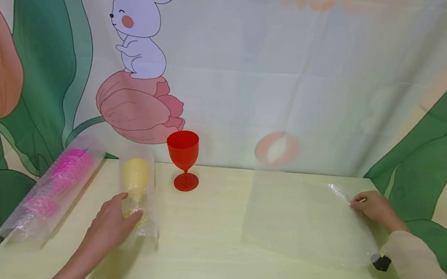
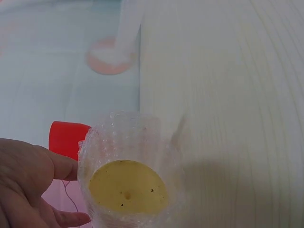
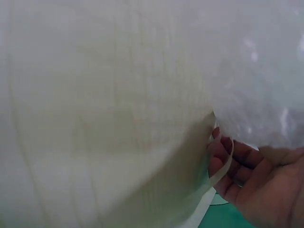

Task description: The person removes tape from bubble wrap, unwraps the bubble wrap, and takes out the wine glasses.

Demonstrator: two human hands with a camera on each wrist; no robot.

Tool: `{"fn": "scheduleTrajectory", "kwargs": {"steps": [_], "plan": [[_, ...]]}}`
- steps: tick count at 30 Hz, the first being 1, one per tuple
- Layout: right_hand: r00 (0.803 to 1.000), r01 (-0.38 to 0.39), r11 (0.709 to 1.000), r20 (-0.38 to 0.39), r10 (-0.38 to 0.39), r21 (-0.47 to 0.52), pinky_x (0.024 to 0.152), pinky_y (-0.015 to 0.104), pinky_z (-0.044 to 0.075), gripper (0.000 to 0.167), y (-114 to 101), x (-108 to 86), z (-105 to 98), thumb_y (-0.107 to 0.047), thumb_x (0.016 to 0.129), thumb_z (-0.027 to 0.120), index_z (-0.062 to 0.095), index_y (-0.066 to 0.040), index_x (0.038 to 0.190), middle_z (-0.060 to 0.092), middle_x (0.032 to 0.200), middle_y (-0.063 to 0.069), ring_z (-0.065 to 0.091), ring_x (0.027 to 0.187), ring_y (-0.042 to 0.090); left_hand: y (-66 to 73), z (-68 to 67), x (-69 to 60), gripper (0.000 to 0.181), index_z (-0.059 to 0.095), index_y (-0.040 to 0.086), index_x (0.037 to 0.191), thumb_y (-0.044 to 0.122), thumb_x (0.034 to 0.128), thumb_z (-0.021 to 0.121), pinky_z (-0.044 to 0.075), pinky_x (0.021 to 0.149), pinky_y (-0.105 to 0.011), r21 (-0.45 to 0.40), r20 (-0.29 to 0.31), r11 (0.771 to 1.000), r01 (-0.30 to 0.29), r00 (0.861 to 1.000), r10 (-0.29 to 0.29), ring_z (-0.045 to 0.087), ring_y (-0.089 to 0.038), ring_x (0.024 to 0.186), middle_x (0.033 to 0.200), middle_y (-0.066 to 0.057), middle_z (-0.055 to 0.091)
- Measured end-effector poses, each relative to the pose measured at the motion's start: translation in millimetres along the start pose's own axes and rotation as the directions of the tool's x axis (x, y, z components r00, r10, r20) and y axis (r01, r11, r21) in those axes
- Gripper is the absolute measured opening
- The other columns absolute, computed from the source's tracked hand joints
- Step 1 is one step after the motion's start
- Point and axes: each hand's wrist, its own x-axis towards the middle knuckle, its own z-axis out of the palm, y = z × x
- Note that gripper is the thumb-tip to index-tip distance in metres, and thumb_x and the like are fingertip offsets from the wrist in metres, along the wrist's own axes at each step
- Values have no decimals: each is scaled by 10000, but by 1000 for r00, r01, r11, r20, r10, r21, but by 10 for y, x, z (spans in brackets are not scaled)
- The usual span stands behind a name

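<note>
A goblet-shaped yellow item in bubble wrap (image 1: 136, 174) lies on the table at left; its round yellow base (image 2: 128, 187) faces the left wrist camera. My left hand (image 1: 110, 224) is at its near end, thumb and index finger apart, touching the wrap. On the right, my right hand (image 1: 373, 206) pinches the edge of a clear bubble wrap sheet (image 1: 300, 220). In the right wrist view, fingertips (image 3: 228, 187) curl at the sheet's edge beside a pale strip. A red goblet (image 1: 183, 149) stands upright between the hands, towards the back.
Farther left, a pink item rolled in bubble wrap (image 1: 56, 183) lies slantwise near the edge of the pale wood table (image 1: 199, 251). Behind hangs a printed cloth (image 1: 229, 70) with a rabbit and tulips. A small black device (image 1: 381, 262) sits at my right wrist.
</note>
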Motion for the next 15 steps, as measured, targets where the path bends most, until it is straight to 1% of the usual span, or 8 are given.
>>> {"fn": "scheduleTrajectory", "kwargs": {"steps": [4,8,11,15], "plan": [[1000,24,1000,20,-24,20,655,350,475,232,56,32,-30,-136,971,689,707,91,1018,691,953,187,577,790,219,-6,1,35,776,263,-101,1546,353,1010,593,351,1050,-703,6,-3,1000,-14,1000,14,377,-593,1345,1468,-421,378],[999,31,998,32,-33,57,652,353,487,252,103,58,-43,-142,977,688,708,99,1047,701,921,149,579,769,185,-6,7,41,765,260,-112,1543,332,1013,588,335,1071,-698,2,-1,1000,-24,1000,24,364,-594,1355,1475,-426,364],[999,36,998,3,-36,46,654,355,488,259,127,90,-28,-143,978,687,710,103,1058,704,921,160,594,772,193,-2,10,35,753,258,-116,1542,312,1016,586,327,1074,-703,3,-2,999,-32,1000,32,352,-599,1361,1482,-429,348],[998,40,999,-37,-40,0,673,382,500,266,152,119,-4,-148,978,678,713,102,1063,701,969,214,628,821,277,5,23,28,741,242,-114,1548,292,1027,579,331,1064,-715,9,12,999,-31,999,31,343,-606,1365,1490,-433,328]]}}
